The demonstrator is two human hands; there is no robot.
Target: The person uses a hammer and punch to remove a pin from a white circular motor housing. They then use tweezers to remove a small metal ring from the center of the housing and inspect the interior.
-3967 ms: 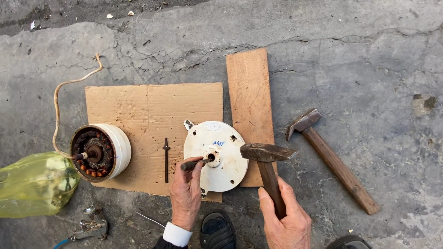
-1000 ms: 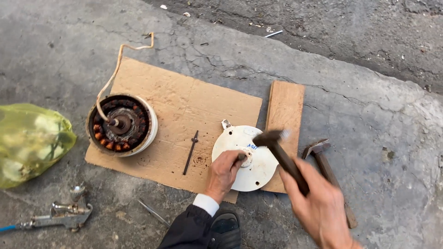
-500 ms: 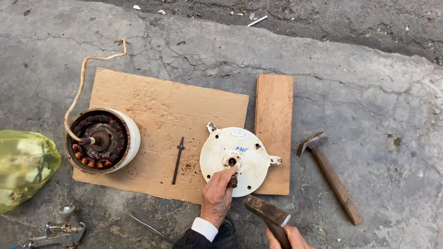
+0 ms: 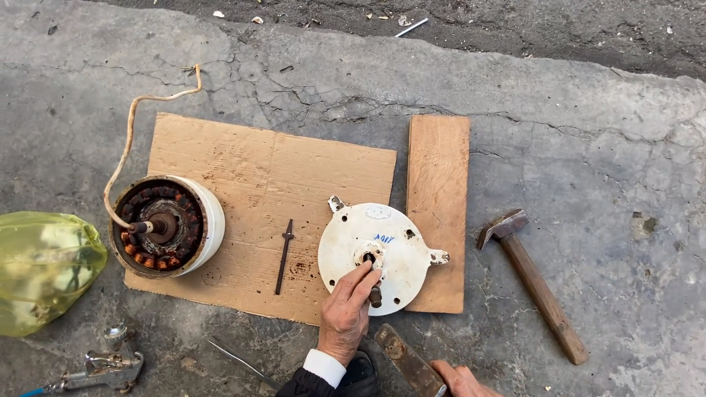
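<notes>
- Left hand [image 4: 346, 312]: fingers pinch short dark metal punch [image 4: 373, 288], axis steeply tilted, tip at hub of round white motor cover [image 4: 379, 257].
- Right hand [image 4: 460, 378]: wraps rusty hammer [image 4: 407, 360], low and right of the punch.

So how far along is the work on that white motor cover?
Done: the cover plate is off the motor body, which lies open on the cardboard, windings showing. In hand: the left hand holds a short punch at the cover's centre hole; the right hand holds a hammer low. Left: whatever sits in that hole is not visibly out.
</notes>
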